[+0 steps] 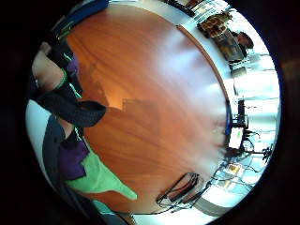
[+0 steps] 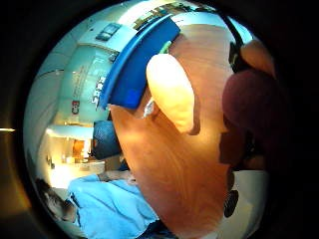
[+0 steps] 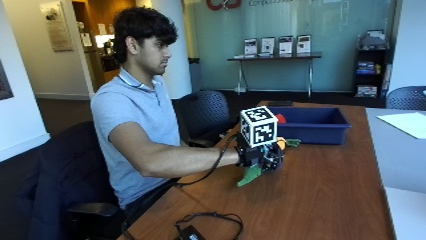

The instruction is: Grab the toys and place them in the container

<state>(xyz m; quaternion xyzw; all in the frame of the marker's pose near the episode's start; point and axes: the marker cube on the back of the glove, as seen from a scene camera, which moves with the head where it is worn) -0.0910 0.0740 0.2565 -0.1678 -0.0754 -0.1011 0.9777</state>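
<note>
Container [image 3: 313,125] holds a red toy [image 3: 280,118]; hand [image 3: 263,156] grips green toy [image 3: 251,175].

Bright daylight, white glare on table [image 1: 187,61], soft shadows

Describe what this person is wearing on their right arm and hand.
The right hand wears a black glove held by black straps with green markings. The forearm is bare; a light blue short-sleeved polo shirt covers the upper arm.
</note>
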